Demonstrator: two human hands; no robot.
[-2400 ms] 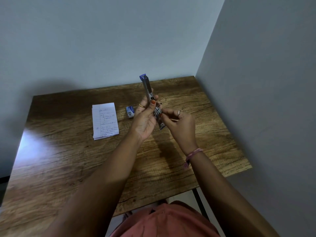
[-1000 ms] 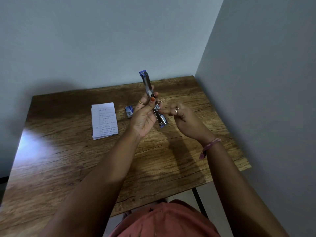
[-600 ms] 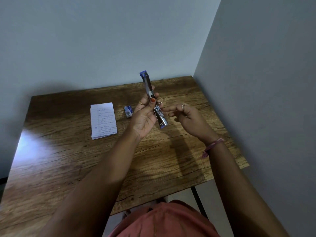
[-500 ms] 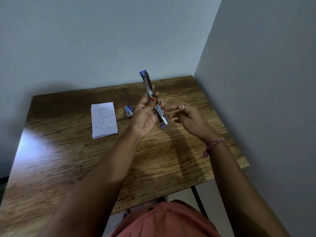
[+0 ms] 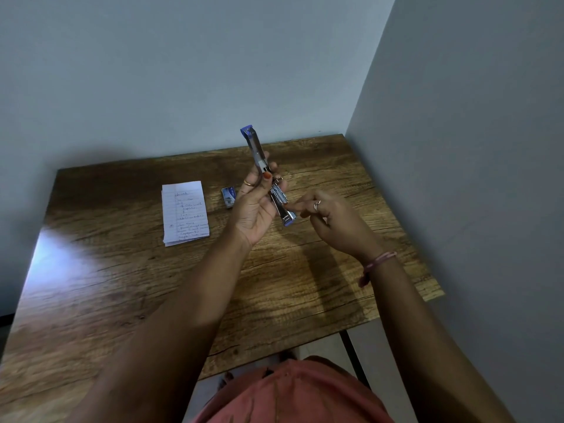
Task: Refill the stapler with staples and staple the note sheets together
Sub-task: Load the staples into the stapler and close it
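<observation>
Your left hand (image 5: 254, 209) grips the stapler (image 5: 268, 178) at its hinge, thumb and fingers curled round the metal body, holding it in the air above the far middle of the wooden table (image 5: 122, 285). The stapler is swung fully open: its blue-tipped arm points up and away toward the far wall, and the other arm, also blue-tipped, points down and toward you.

Your right hand (image 5: 335, 221) is just right of the lower arm. Its fingers are loosely curled, with the fingertips (image 5: 300, 207) reaching toward the open metal channel. Whether they touch the channel, or pinch a strip of staples, cannot be told at this size; the hand shows nothing plainly held.

The note sheets (image 5: 185, 213) lie flat in a small stack on the table, left of your hands and well apart from the stapler, handwriting face up. The staple box (image 5: 229, 196), small and blue-and-white, rests on the table between the sheets and your left hand, near the hand.

A pink band (image 5: 377, 264) sits on your right wrist, and each hand wears a ring.
</observation>
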